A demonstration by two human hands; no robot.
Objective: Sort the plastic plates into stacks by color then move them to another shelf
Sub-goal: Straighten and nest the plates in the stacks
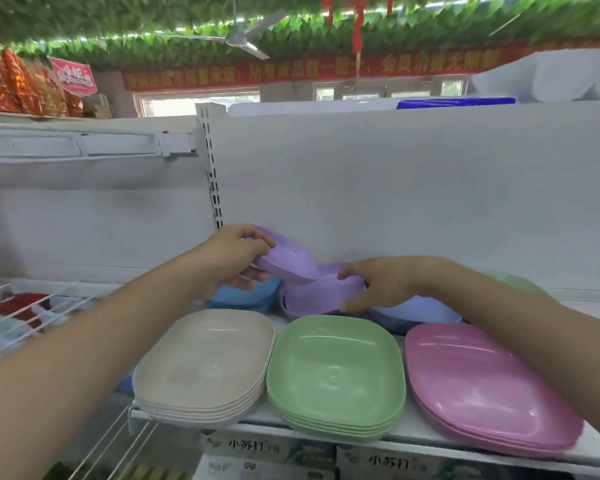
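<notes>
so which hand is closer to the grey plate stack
Left. The left hand holds a tilted purple plate just behind the grey plate stack. The right hand is off to the right, on the purple stack behind the green plates.
</notes>
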